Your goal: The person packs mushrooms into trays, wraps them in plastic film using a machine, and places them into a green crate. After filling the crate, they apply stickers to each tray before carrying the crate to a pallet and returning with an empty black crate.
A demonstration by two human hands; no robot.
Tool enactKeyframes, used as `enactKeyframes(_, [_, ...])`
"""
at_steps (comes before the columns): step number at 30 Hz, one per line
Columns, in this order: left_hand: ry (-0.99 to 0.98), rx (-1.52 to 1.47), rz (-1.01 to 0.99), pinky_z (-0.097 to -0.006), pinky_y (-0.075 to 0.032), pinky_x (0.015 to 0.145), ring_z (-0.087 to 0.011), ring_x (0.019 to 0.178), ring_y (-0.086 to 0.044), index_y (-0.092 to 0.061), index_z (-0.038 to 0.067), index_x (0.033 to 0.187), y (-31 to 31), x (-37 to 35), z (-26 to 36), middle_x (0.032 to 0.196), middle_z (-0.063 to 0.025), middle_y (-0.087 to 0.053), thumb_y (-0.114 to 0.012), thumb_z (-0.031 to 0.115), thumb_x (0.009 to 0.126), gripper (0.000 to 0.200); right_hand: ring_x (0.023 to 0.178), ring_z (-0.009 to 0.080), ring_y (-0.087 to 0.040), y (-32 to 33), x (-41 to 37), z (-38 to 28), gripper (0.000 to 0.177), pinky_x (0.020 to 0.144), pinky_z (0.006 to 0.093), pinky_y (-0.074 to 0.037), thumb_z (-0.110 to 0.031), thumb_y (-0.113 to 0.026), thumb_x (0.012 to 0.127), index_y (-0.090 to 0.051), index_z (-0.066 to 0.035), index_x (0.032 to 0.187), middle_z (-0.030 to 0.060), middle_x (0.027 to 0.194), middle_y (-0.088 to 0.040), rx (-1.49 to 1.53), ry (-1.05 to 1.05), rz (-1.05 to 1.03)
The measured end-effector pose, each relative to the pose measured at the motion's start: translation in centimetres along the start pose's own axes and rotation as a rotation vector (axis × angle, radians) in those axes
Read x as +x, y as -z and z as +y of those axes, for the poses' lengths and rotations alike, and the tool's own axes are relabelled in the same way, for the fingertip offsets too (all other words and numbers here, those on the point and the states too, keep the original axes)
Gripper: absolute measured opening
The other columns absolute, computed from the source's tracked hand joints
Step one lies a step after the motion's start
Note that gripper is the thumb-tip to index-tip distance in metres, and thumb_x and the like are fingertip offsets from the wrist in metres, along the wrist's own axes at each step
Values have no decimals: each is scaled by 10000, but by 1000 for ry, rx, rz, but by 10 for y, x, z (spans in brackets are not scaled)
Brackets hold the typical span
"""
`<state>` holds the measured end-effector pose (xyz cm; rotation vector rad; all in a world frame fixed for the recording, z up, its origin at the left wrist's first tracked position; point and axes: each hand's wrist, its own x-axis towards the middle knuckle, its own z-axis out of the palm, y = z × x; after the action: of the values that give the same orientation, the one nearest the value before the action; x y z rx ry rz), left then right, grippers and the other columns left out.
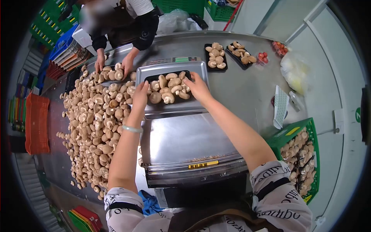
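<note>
A black tray point(181, 102) heaped with brown shiitake mushrooms point(167, 97) is over the steel platform of a scale point(170, 66). My left hand point(140, 93) grips the tray's left end, thumb at the rim. At the opposite end, my right hand point(198, 86) has its fingers curled around the edge by the mushrooms. The scale's display point(185, 59) faces up behind the tray. Left of my left arm spreads a big pile of loose shiitake mushrooms point(96, 120) on the metal table point(232, 91).
Across the table, a co-worker's hands point(127, 62) handle mushrooms. Two filled trays point(216, 56) point(241, 54) stand behind the scale, beside packs of red fruit point(262, 58). A steel machine plate point(185, 135) lies before me. A green crate point(315, 154) holds packed mushrooms; an orange crate point(37, 123) stands left.
</note>
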<state>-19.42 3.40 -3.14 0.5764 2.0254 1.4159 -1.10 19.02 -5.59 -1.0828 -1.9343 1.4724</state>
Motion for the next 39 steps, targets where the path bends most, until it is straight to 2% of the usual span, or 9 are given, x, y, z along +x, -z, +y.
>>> enactKeyframes(10, [211, -154, -237, -270, -376, 977, -188, 1202, -470, -387, -61, 1398, -29, -181, 11, 1346, -150, -503, -559, 352, 957, 628, 1061, 215, -577, 103, -196, -11, 581, 930, 332, -448, -262, -617, 910, -396, 9, 1374, 181, 1301, -530, 89, -172, -64])
enactKeyframes(14, [301, -264, -306, -349, -340, 1062, -286, 1306, -409, -298, -58, 1438, -32, -221, -4, 1436, -204, -397, -632, 290, 911, 714, 1116, 233, -552, 117, -239, -4, 591, 964, 348, -430, -239, -621, 907, -375, -7, 1392, 172, 1321, -505, 166, -228, -59])
enactKeyframes(17, [-510, 436, -179, -378, -336, 1076, -346, 1338, -359, -283, -24, 1449, -33, -232, -6, 1464, -235, -332, -738, 306, 808, 852, 1226, 267, -478, 126, -250, -3, 714, 1008, 378, -400, -283, -685, 852, -337, -32, 1423, 174, 1407, -412, 99, -160, -68])
enactKeyframes(18, [-628, 398, -289, -450, -305, 1098, -396, 1362, -298, -283, 19, 1453, -35, -239, 12, 1475, -251, -290, -820, 361, 671, 1009, 1279, 281, -429, 128, -250, 1, 765, 1031, 391, -377, -306, -712, 823, -328, -50, 1433, 161, 1441, -372, 5, -26, -62])
enactKeyframes(20, [-812, 633, -387, -511, -272, 1099, -404, 1366, -287, -314, 64, 1449, -43, -245, 31, 1473, -232, -306, -831, 473, 593, 1081, 1352, 311, -346, 132, -249, -5, 877, 1071, 423, -336, -332, -770, 746, -310, -77, 1448, 154, 1479, -316, -251, 223, -141])
enactKeyframes(23, [-857, 842, -411, -545, -245, 1098, -408, 1346, -317, -382, 78, 1414, -60, -234, 28, 1440, -215, -359, -845, 480, 559, 1051, 1379, 348, -272, 132, -242, -22, 1018, 1103, 466, -288, -358, -850, 598, -328, -118, 1438, 133, 1469, -318, -655, 539, -323])
enactKeyframes(27, [-853, 743, -364, -503, -271, 1100, -388, 1306, -380, -470, 95, 1350, -68, -217, 17, 1388, -185, -442, -834, 356, 572, 898, 1296, 338, -354, 117, -226, -7, 1008, 1053, 480, -337, -420, -851, 573, -368, -78, 1389, 123, 1412, -361, -672, 497, -220])
enactKeyframes(31, [-872, 785, -313, -509, -273, 1096, -382, 1317, -370, -455, 90, 1360, -70, -222, 22, 1402, -189, -426, -846, 369, 564, 929, 1315, 343, -330, 97, -236, -6, 1047, 1063, 477, -329, -451, -847, 568, -347, -24, 1383, 140, 1418, -344, -778, 476, -84])
enactKeyframes(39, [-854, 874, -366, -534, -260, 1108, -394, 1337, -340, -409, 66, 1389, -45, -233, 43, 1472, -203, -316, -901, 369, 475, 1081, 1361, 373, -280, 127, -240, -12, 1030, 1108, 475, -301, -394, -858, 598, -322, -74, 1418, 157, 1472, -287, -533, 363, -165])
